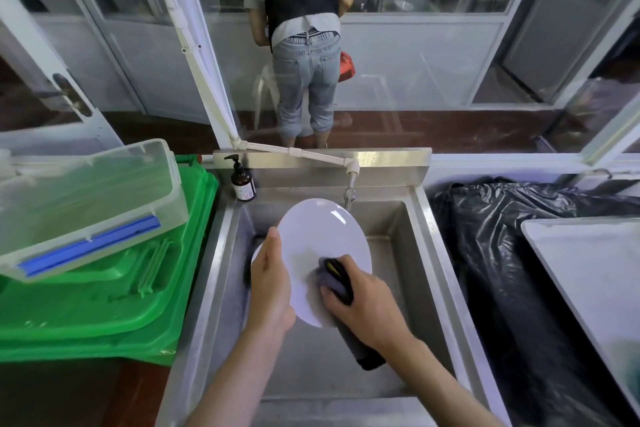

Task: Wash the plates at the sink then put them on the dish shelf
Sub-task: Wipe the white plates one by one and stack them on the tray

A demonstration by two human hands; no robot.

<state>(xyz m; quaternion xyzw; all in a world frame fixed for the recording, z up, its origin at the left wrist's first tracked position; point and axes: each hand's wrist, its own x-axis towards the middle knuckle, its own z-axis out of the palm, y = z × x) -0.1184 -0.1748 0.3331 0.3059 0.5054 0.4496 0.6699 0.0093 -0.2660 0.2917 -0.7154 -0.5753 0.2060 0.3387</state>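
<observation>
You hold the round white plate [320, 239] tilted over the stainless steel sink [398, 236], just below the tap [350, 191]. Your left hand [270, 282] curls its grip round the plate's left rim. Your right hand [363, 302] pinches a dark grey sponge [334, 276] against the plate's face. A brown pump bottle [243, 184] stands at the sink's back left corner, beside a green plastic lid [114, 302].
</observation>
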